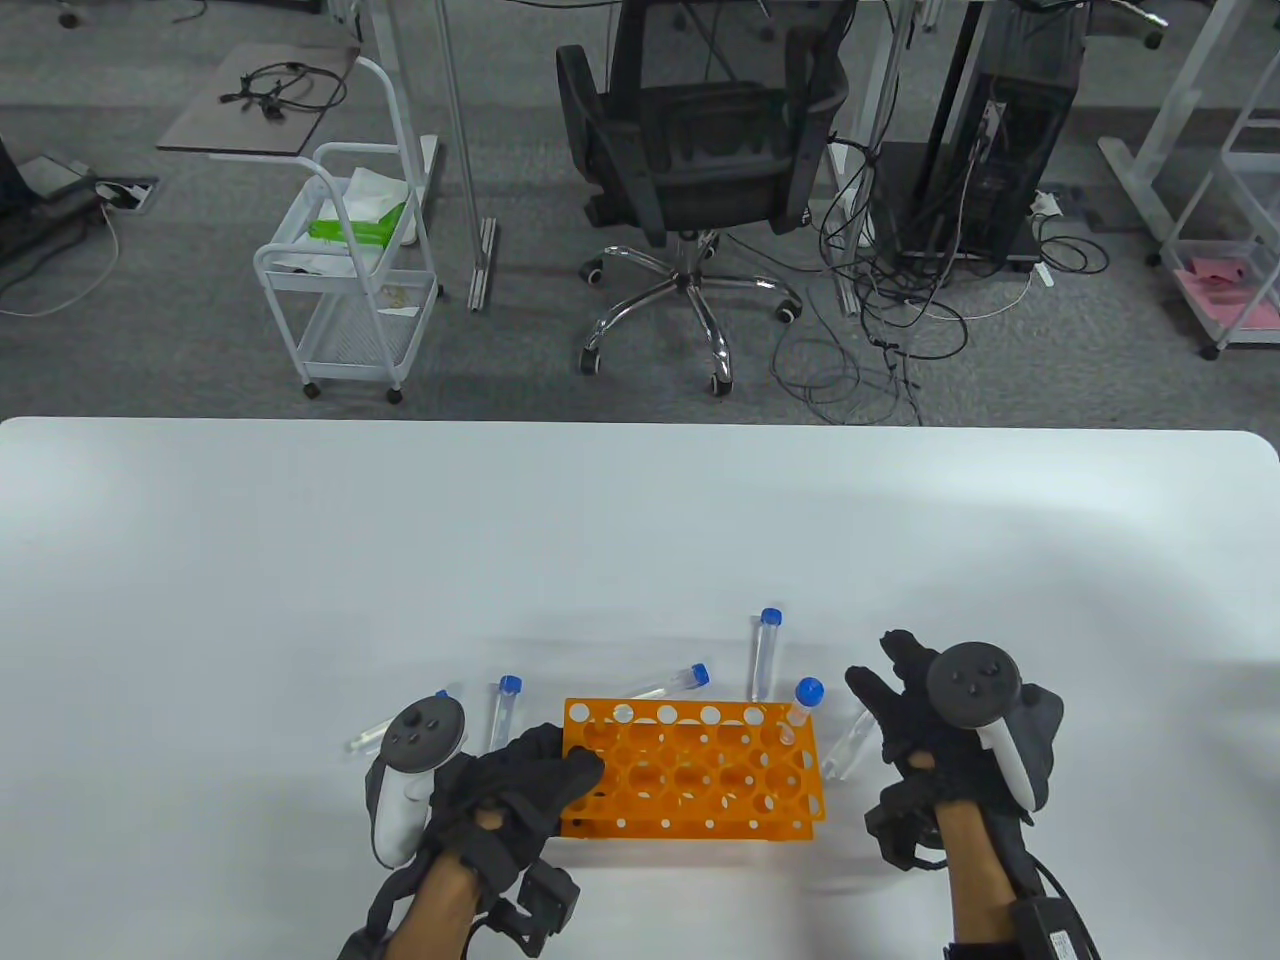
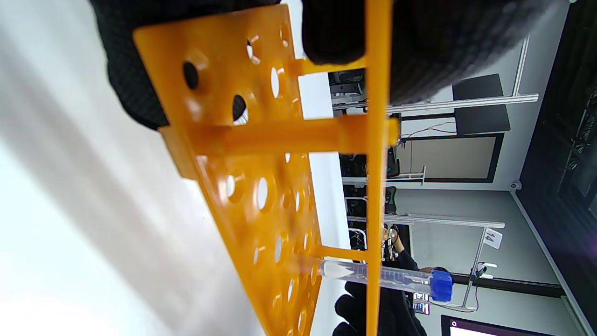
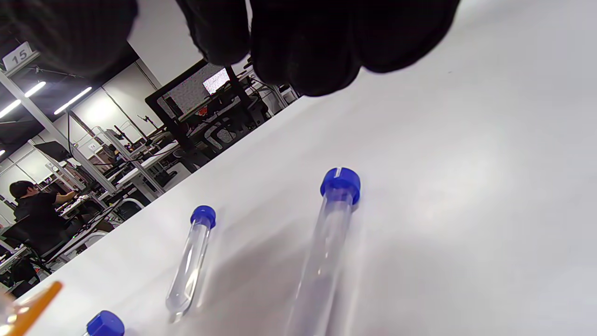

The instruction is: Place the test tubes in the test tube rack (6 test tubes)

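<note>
The left hand (image 1: 500, 790) has its grip clamped on the left end of the orange rack (image 1: 690, 770), fingers wrapped over the edge. My guess is that's just to stop it skating around on the white counter (image 1: 640, 530) while tubes go in. The right hand (image 1: 930, 730) isn't holding anything; its fingers are spread loosely above a tube (image 1: 848, 748) lying just off the rack's right end, so that's probably the next one to get picked.

One capped tube (image 1: 800, 708) is already standing in a hole at the far right corner. The rest are lying flat: one (image 1: 765, 655) behind the rack, one (image 1: 670, 684) angled along its back edge, one (image 1: 503, 710) beside the left hand, and another (image 1: 372, 738) partly hidden under the tracker. So roughly one of six is done.
</note>
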The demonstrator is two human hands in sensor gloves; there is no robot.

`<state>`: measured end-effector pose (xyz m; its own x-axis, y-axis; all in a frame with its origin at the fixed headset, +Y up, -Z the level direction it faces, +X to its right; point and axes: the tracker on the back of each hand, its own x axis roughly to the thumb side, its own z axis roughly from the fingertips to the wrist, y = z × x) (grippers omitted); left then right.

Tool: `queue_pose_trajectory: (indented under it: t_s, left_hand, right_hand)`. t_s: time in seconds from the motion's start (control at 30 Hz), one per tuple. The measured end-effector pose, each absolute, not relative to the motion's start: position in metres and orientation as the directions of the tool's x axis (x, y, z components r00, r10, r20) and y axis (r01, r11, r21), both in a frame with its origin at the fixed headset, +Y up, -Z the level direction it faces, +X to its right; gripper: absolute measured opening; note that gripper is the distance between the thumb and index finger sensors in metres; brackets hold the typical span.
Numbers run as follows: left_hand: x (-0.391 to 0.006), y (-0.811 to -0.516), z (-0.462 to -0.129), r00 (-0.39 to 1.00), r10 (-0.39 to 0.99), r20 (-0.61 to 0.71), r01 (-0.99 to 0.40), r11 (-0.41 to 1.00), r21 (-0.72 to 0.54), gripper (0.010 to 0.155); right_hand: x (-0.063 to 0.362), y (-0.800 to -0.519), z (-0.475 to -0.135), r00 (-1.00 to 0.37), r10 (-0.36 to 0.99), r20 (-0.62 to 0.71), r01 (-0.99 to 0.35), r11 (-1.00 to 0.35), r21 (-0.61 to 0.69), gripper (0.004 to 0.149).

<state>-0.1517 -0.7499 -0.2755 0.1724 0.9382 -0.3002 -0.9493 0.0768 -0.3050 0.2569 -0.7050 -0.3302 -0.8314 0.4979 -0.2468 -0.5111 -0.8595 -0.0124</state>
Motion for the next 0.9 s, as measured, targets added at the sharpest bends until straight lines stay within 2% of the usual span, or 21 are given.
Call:
queue_pose_trajectory:
  t_s: [0.43,0.6,0.77,0.9]
  left_hand:
    - [-0.152,-0.749,-0.276,0.169,0.940,-0.298,-0.949,0.073,-0.307,0.044]
    - [-0.153,-0.748,-0.276,0.165,0.942,-0.294,-0.949,0.070,-0.306,0.044]
    - [-0.154,-0.749,-0.276,0.164,0.941,-0.296,-0.951,0.070,-0.302,0.044]
    - [-0.155,-0.749,-0.276,0.165,0.940,-0.298,-0.951,0.072,-0.299,0.044]
  right_hand:
    - [0.263,-0.716,-0.342,-0.834,0.454,-0.313,-0.481,-0.877,0.009,0.071]
    - [0.263,-0.728,-0.351,-0.853,0.355,-0.382,-0.403,-0.914,0.050,0.072]
    - [0.255,-0.740,-0.356,-0.877,0.158,-0.454,-0.230,-0.967,0.108,0.074]
    - [0.249,-0.746,-0.358,-0.873,0.116,-0.474,-0.201,-0.971,0.133,0.070]
